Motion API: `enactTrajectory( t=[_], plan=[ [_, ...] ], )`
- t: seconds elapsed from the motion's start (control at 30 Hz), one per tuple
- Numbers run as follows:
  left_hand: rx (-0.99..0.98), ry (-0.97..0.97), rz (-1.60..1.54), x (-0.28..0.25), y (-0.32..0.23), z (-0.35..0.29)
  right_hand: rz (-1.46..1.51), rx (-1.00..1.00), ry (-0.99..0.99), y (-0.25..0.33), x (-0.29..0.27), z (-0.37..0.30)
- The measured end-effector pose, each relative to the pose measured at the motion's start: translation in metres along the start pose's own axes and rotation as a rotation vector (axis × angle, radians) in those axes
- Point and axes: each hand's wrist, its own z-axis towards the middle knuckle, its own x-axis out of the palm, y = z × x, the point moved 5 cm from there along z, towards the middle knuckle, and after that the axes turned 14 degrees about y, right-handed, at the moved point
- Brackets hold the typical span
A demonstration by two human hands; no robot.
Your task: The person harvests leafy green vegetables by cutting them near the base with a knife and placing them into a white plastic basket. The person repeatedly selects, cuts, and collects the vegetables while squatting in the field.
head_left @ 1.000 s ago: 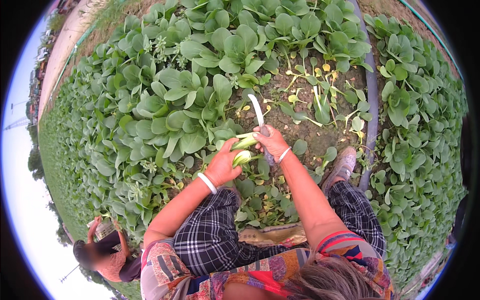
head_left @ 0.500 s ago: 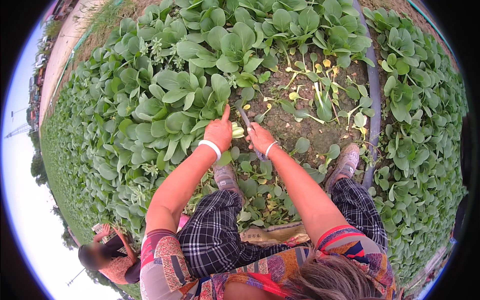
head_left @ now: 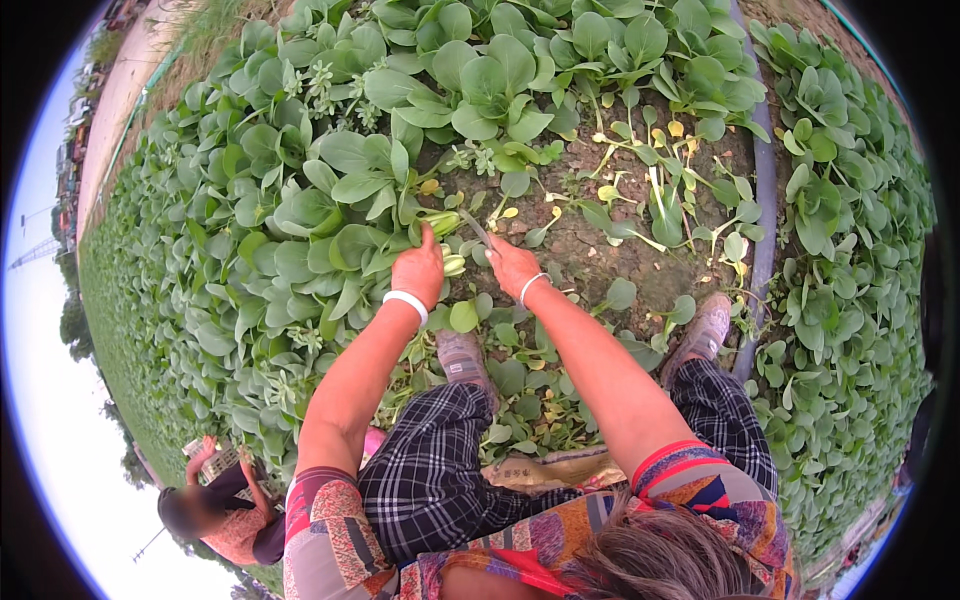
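Note:
My left hand (head_left: 418, 272), with a white band on its wrist, is closed around cut bok choy (head_left: 453, 264); the pale stalk ends stick out to its right. Another head of bok choy (head_left: 440, 223) lies tipped over just above my fingers, its stem base facing right. In my right hand (head_left: 514, 268) is a knife (head_left: 474, 227), its grey blade slanting up and left to that stem base. My fingers hide most of the knife's handle.
Dense bok choy plants (head_left: 220, 270) grow on the left. Loose and yellowed leaves (head_left: 665, 205) lie on bare soil (head_left: 600, 265). A grey hose (head_left: 765, 220) runs along the right. Near my feet is a tan sack (head_left: 555, 472). Another person (head_left: 235, 530) crouches at lower left.
A bok choy plant beside my left hand has tipped over, showing its pale stem base. My left hand has drawn slightly left; the knife blade now meets that base.

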Motion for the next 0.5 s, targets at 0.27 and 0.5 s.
enactTrajectory(
  t=[0.27, 0.5],
  plan=[
    [0.024, -0.03, -0.02, 0.016, -0.003, -0.004, 0.154, 0.126, 0.165, -0.001, 0.012, 0.01],
    [0.051, -0.245, -0.095, 0.013, -0.001, -0.024, 0.455, 0.208, 0.238, -0.007, 0.021, -0.033]
  ],
)
